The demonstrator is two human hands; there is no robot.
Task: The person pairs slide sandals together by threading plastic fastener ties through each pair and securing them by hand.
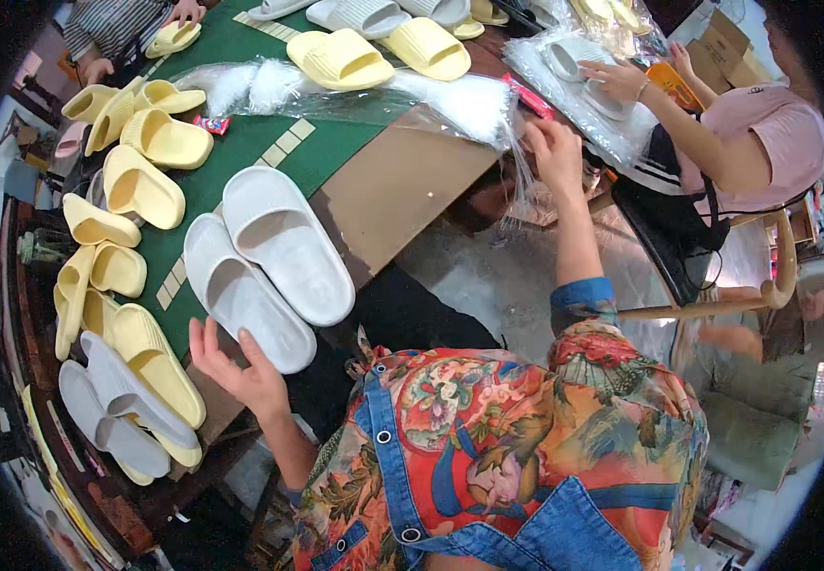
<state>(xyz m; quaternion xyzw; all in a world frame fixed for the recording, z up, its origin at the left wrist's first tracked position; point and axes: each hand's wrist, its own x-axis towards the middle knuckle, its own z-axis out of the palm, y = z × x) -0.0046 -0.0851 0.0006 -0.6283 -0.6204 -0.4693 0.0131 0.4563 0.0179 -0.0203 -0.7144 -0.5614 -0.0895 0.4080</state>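
Note:
A pair of pale grey slide slippers lies side by side at the table's near edge, the left slipper (245,290) partly beside the right slipper (288,246). My left hand (242,369) is at the heel end of the left slipper, its fingers spread and holding nothing. Along the table's far edge runs a stack of clear plastic bags (374,95). Over at its right end, my right hand (556,160) has its fingertips pinched at the edge of the bags, where loose film hangs down.
Several yellow slippers (150,352) line the table's left side, with grey slippers (112,404) near them. More yellow slippers (340,59) sit beyond the bags. A person in pink (754,143) handles bagged grey slippers at right; another person's hand (186,11) is at upper left.

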